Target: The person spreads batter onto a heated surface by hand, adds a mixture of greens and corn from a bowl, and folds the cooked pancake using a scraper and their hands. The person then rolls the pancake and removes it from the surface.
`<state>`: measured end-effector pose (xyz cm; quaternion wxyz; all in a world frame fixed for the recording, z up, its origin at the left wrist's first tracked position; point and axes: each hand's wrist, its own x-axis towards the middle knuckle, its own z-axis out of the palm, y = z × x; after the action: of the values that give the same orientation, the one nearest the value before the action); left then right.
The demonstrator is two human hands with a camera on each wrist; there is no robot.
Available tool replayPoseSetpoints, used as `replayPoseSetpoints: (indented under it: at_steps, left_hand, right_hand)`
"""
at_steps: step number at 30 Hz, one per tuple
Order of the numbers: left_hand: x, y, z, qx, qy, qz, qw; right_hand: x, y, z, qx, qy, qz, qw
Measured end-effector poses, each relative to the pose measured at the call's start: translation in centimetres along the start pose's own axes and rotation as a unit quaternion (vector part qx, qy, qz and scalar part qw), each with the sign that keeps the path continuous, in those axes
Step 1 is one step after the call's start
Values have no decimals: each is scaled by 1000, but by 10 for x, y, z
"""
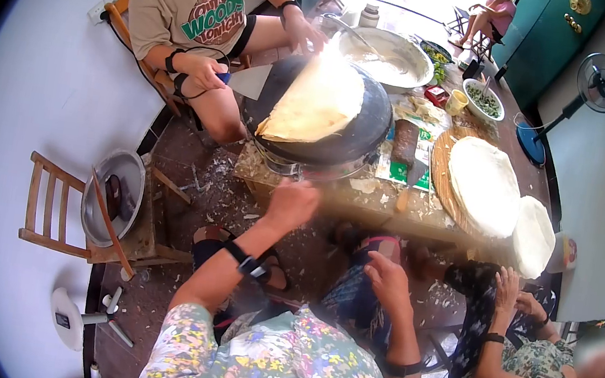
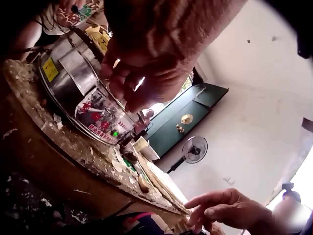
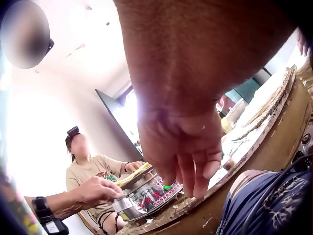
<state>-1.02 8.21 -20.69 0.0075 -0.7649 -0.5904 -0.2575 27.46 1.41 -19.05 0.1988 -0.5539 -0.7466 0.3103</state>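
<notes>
My left hand is just in front of the round black griddle, fingers loosely bent; in the left wrist view it overlaps the griddle's metal side. Nothing shows between its fingers. A thin flatbread, folded over, lies on the griddle. My right hand hangs over my lap near the table's front edge, its fingers drooping and holding nothing. Across the griddle, a seated person's hand grips a flat, pale scraper; their other hand is near the flatbread's far edge.
Stacked pale flatbreads lie on a round wooden board at the table's right. Behind the griddle are a large batter bowl and a bowl of chopped greens. Another person sits at right; a metal basin stands left.
</notes>
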Motion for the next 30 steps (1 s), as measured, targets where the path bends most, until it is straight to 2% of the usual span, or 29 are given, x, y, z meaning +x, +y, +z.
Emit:
replayPoseSetpoints:
  at_steps: [1, 2, 4, 6, 8, 11, 14, 17, 24, 30]
  left_hand:
    - [17, 15, 8, 8, -45, 11, 999]
    - [29, 20, 35, -171, 16, 7, 985]
    - [49, 58, 38, -245, -67, -64, 965]
    - [50, 66, 44, -270, -69, -46, 959]
    - [23, 58, 63, -242, 1, 57, 968]
    - [-13, 48, 30, -242, -117, -10, 963]
    - [-53, 26, 25, -210, -138, -52, 967]
    - [-85, 14, 11, -184, -147, -110, 966]
    - [-164, -9, -8, -108, -155, -173, 967]
    - [-210, -21, -16, -72, -83, -225, 968]
  right_hand:
    - [-1, 0, 1, -11, -10, -3, 1000]
    - [-2, 0, 1, -12, -14, -6, 1000]
    - [-2, -1, 0, -17, -20, -17, 999]
    - [-5, -4, -7, -16, -9, -1, 1000]
    - [-12, 0, -8, -8, -1, 20, 1000]
    - [-17, 19, -10, 1, -5, 36, 999]
    - [-15, 24, -6, 6, -12, 29, 999]
    - [-9, 12, -2, 23, -18, 23, 999]
    - [0, 0, 14, 14, -44, -24, 999]
    - [-2, -6, 12, -5, -54, -24, 998]
